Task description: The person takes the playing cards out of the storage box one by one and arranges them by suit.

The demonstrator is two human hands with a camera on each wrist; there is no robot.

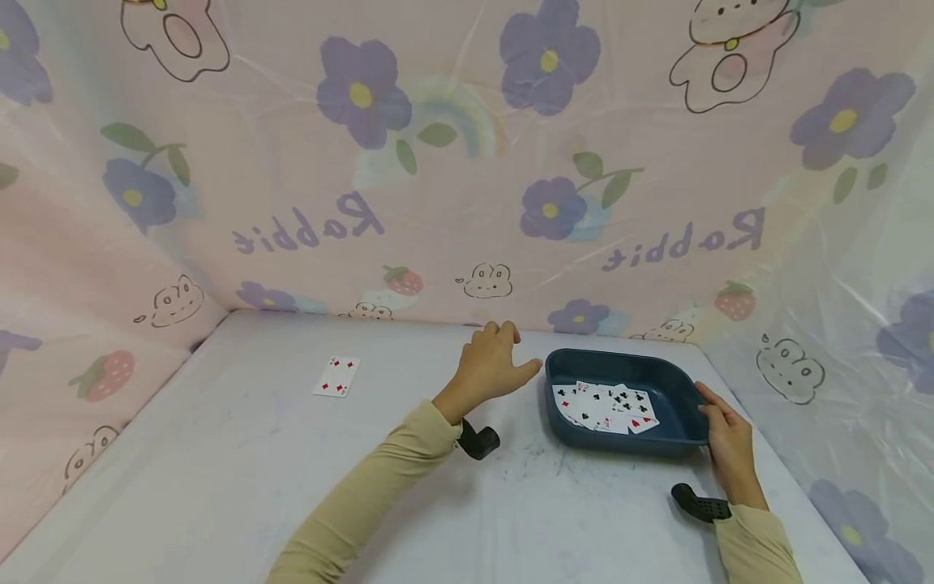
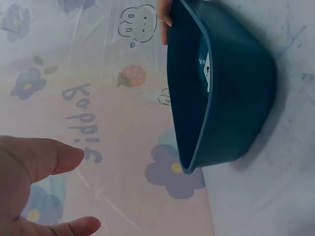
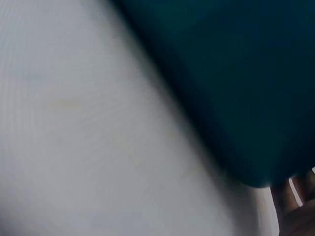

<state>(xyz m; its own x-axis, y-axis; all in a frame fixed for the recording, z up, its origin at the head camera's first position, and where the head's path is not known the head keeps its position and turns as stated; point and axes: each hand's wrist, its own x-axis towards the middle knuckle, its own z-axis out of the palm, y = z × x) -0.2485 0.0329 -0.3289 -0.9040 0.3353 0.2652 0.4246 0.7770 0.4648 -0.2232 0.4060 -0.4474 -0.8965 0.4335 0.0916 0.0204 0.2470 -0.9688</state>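
Observation:
A dark teal plastic basin [image 1: 620, 442] stands on the right part of the table. Several playing cards [image 1: 594, 405] lie overlapped on its bottom, face up, with black clubs and some red marks. My right hand [image 1: 730, 442] grips the basin's right end, thumb over the rim. In the right wrist view its fingers [image 3: 283, 196] show at the basin's corner. My left hand [image 1: 490, 361] is raised just left of the basin, thumb apart from the fingers, holding nothing. The left wrist view shows the left thumb [image 2: 54, 157] clear of the basin wall [image 2: 241, 93].
One playing card [image 1: 337, 377] with red diamonds lies face up alone on the left of the white table [image 1: 219, 470]. A pink printed curtain [image 1: 452, 186] stands along the back and sides. Each wrist carries a black strap mount [image 1: 479, 442].

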